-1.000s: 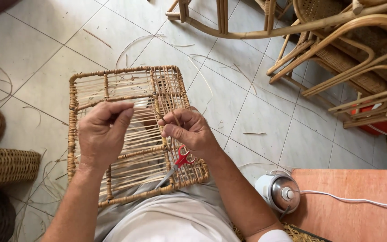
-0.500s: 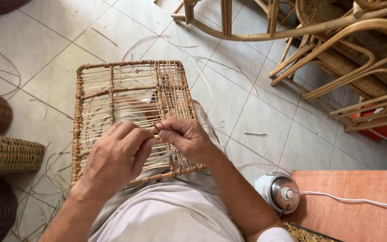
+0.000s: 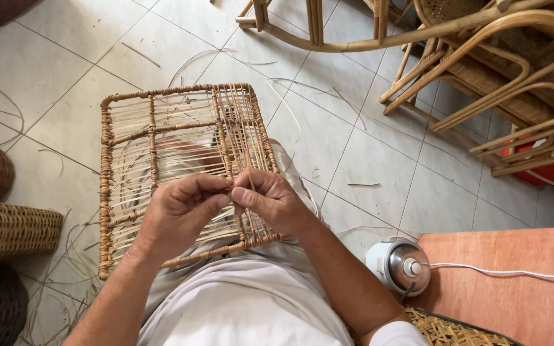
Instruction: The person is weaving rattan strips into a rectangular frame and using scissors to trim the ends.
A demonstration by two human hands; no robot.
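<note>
A rectangular rattan frame, partly woven with thin cane strips, rests on my lap and tilts away from me. My left hand and my right hand meet over its near half, fingertips pinched together on a thin cane strand that runs up across the weave. Both hands cover the spot where the strand enters the frame. The red-handled tool seen earlier is hidden.
Woven baskets stand at the left on the tiled floor, with loose cane strips scattered about. Rattan chairs crowd the upper right. A white round appliance with a cord sits by an orange board at the lower right.
The frame has shifted nearer and to the right on my lap. My hands came together at its near half, and the red-handled tool is no longer visible.
</note>
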